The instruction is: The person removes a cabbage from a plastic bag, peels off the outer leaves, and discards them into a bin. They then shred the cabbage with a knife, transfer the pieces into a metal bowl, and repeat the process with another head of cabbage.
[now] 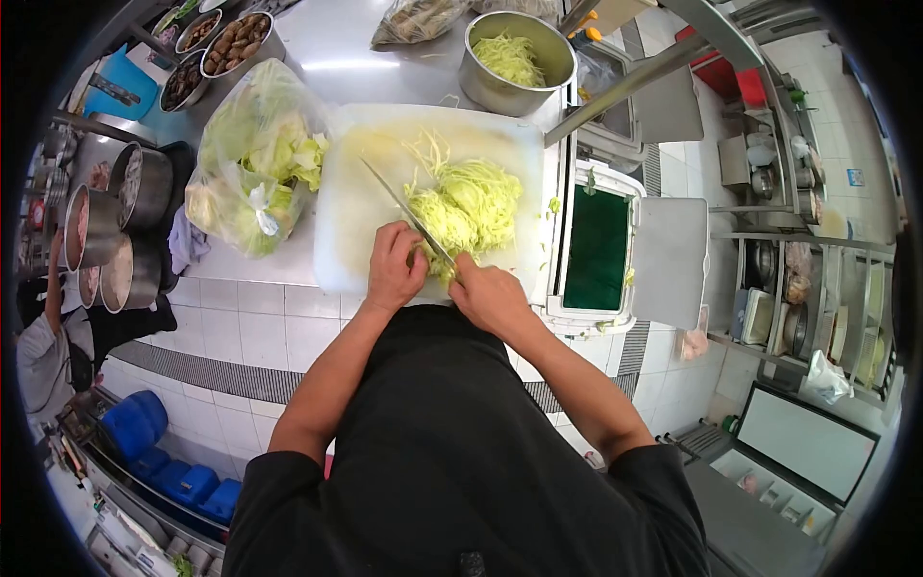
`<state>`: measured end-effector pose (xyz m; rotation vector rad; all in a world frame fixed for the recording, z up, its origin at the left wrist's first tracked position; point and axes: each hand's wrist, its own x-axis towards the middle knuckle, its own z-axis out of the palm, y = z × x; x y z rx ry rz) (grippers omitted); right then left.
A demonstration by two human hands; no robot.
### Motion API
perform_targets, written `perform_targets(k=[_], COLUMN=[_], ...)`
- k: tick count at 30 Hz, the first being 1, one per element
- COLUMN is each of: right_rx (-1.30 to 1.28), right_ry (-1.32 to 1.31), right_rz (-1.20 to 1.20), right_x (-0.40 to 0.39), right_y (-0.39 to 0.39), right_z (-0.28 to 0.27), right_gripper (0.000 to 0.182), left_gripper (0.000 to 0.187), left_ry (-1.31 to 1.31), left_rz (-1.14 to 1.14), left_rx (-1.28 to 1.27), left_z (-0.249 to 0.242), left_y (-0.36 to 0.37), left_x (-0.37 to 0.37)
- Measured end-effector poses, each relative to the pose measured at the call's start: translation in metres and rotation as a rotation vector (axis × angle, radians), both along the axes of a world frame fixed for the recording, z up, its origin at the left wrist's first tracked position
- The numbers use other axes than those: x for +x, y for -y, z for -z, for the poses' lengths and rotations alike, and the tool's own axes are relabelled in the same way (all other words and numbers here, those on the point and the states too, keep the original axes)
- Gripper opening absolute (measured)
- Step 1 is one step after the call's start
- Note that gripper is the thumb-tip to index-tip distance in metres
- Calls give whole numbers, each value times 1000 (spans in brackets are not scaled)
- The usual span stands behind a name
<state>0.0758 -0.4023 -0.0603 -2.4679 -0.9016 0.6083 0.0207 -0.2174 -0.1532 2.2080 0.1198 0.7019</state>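
A pile of finely shredded pale green cabbage (476, 202) lies on the white cutting board (346, 231). My right hand (488, 296) is closed around the handle of a kitchen knife (392, 189), whose blade points away to the upper left along the pile's left side. Close to the blade on its left, my left hand (397, 264) rests at the board's near edge with its fingers curled. Whatever is under those fingers is hidden. Left of the board stands a clear plastic bag (252, 154) with cabbage leaves in it.
Beyond the board is a metal pot (519, 94) of shreds. An open bin (598, 245) with a green inside stands to the right. Bowls of brown food (238, 43) sit at the back left, large pots (144, 188) at the left. Another person (53, 346) is at far left.
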Motion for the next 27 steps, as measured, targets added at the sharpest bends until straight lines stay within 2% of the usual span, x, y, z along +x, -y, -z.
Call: perform_targets(k=[2,4,6,8,11,17,20,22,24,27], right_rx=[-20,-160,-167,-67,-7,-96,-165,-136,-4,16], right_ry=[-23,-107,-115,-49,-2,-84,-103,-95,23,51], right_rz=[-13,-5,9,47,24,-30,0,23,4,-16], right_x=[-8,-19,-24,-22,-7,-8,-20,-22,-14,-2], right_y=[17,29,31,19,-8,17,26,16,0,-15], right_z=[-31,-52,-30,11,36,-30,-35,4,39,38], right_gripper=[23,21,21,22,26,29,23,24,26,26], left_gripper=[24,23,23,23,24,22,22,21,21,21], left_ry=[1,0,-5,-8,-8,-20,-36,-47,-54,-50], left_rz=[-4,-10,-10,-9,-23,-32,-29,-42,-47,-48], left_rx=[2,26,9,-7,-13,20,17,-28,-42,-31], left_z=[1,4,5,5,3,3,7,8,8,4], left_y=[1,0,0,2,0,2,0,1,3,0], left_x=[1,1,1,2,2,0,-1,0,-2,-6])
